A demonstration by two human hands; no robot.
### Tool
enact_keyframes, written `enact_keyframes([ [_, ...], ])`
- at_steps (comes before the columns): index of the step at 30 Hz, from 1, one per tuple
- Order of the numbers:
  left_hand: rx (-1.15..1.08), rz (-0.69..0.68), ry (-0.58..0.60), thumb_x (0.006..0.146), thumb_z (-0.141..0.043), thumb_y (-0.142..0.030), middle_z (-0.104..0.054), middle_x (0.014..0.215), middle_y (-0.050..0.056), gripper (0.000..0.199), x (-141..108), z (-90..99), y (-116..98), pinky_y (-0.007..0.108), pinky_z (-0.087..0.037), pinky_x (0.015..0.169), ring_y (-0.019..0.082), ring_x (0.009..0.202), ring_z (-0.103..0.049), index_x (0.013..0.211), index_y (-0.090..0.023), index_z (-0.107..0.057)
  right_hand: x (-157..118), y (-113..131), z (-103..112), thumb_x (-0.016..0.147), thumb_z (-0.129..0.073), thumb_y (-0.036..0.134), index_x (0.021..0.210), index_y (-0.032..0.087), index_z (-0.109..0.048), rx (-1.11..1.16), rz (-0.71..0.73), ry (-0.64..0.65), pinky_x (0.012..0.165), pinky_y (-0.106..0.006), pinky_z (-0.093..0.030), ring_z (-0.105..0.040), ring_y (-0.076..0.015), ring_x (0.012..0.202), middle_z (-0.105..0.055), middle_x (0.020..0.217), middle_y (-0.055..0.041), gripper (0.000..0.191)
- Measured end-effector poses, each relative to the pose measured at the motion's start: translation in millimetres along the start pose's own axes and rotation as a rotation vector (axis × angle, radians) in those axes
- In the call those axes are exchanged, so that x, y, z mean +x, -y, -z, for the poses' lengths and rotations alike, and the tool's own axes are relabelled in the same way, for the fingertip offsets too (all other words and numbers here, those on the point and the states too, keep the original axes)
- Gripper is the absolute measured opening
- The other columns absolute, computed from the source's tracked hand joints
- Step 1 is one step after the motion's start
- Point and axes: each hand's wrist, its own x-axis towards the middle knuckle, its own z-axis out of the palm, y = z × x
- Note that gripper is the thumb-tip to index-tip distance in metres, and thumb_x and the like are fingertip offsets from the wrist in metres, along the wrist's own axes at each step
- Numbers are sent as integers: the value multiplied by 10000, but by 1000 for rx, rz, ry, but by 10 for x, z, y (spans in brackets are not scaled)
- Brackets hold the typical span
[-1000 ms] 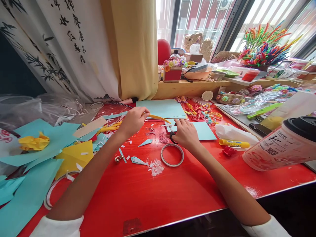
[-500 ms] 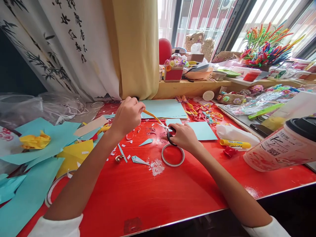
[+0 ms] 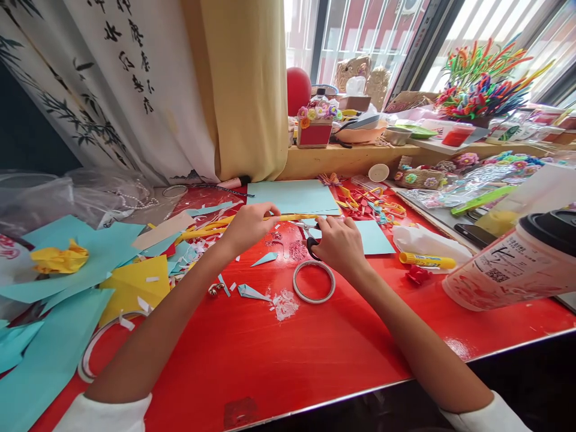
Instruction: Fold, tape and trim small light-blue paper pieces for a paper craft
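Note:
Over the middle of the red table, a thin yellow paper strip point(image 3: 294, 217) stretches between my two hands. My left hand point(image 3: 252, 227) pinches it near its left part. My right hand point(image 3: 338, 241) is closed round black-handled scissors point(image 3: 311, 246), its fingertips at the strip's right end. The blades point left, just under the strip. Below the scissors lies a white tape roll point(image 3: 294, 282). Small blue folded pieces point(image 3: 252, 292) and white scraps point(image 3: 285, 305) rest to its left. Blue paper sheets point(image 3: 292, 195) are behind my hands.
A large cup point(image 3: 508, 264) and a yellow glue stick point(image 3: 427, 260) stand and lie at the right. Blue paper point(image 3: 67, 336), yellow paper point(image 3: 139, 285) and another tape roll point(image 3: 85, 360) are at the left. Red and yellow scraps point(image 3: 366, 201) lie farther back.
My left hand has moved down and right, bringing the strip from a slant to nearly level. My right hand's fingertips have risen to the strip's end, and the scissors have shifted slightly.

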Motion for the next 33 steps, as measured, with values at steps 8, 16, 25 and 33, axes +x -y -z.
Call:
enact_keyframes([
  [8,-210,135,90,775,-497,-374,-637,754,14,236,-2,-143,-34,235,-368,574,138,660,-553,894,-192,-589,-32,106,14,674,-457,158,1076,55,-533,-5,143,-19,760,-339,-255,-503,-225,772,-596,867,-121,421],
  [16,-94,96,101,814,-423,-352,-606,705,13,248,8,-287,27,250,-332,559,149,645,-508,667,-190,-540,-64,157,32,690,-438,135,1095,53,-519,-16,207,-60,746,-349,-252,-476,-231,808,-590,877,-119,422],
  [25,-89,-1,78,837,-434,-328,-597,760,20,211,-16,-316,45,253,-387,623,158,697,-545,928,-204,-578,-60,145,16,674,-453,117,1123,47,-505,31,185,16,757,-341,-241,-470,-237,837,-592,919,-129,458],
  [33,-34,-30,-51,862,-402,-304,-496,922,58,278,11,-158,70,270,-424,725,153,803,-542,1022,-201,-604,-57,113,-17,672,-446,98,1108,43,-517,10,145,76,755,-337,-235,-473,-231,807,-594,841,-121,446],
])
